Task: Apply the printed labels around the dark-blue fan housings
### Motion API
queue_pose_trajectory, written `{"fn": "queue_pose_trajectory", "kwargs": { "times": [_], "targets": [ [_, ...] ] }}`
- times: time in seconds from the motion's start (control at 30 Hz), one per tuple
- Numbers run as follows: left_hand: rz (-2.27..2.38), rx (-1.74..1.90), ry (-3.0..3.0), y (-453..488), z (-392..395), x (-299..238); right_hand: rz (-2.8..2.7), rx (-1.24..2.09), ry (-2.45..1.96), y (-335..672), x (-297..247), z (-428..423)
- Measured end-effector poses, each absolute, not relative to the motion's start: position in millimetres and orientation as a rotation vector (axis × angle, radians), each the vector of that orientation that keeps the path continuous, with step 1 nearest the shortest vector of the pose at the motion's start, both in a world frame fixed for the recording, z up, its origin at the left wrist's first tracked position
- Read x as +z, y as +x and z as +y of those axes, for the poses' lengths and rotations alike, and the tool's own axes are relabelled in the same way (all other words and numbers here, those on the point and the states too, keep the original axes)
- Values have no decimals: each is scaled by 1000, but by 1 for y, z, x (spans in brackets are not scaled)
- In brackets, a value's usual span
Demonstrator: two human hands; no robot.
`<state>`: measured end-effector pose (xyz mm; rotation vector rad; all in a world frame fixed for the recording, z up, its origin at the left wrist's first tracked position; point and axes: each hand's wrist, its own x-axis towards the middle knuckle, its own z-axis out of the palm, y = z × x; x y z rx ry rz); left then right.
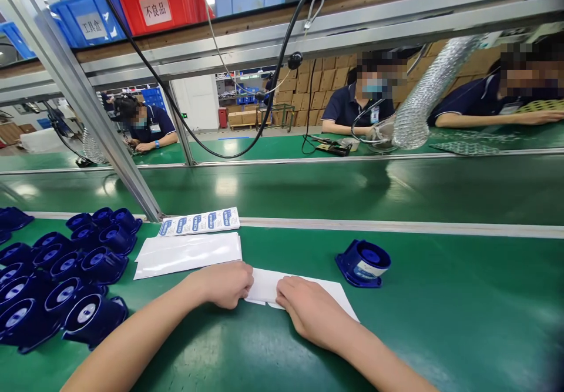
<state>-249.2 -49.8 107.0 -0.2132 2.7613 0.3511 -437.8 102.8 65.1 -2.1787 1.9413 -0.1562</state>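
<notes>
White sheet [265, 285] runs from left hand [227, 285] past right hand [311, 310]; both nearly closed, pinching it.

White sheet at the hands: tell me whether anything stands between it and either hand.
Nothing visible does: the left hand and the right hand both touch the white sheet. The lone blue part stands past its far right corner, out of their way.

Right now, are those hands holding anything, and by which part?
The left hand touches the left end of a flat, white, paper-like sheet, the right hand its middle; whether gripped or just pressed, I can't tell.
</notes>
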Motion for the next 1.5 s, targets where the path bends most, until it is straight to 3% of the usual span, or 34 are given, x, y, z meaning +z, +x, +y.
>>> {"fn": "queue_pose_trajectory", "kwargs": {
  "times": [0.47,0.97,1.5],
  "targets": [
    [2707,412,-304,-238,-68,115,1925,-232,-2139,-445,56,102],
    [2767,381,-423,-242,-56,108,2039,-59,-2043,-428,70,93],
    [2913,373,-311,-256,-42,93,1977,-131,-1935,-478,89,117]
  ]
}}
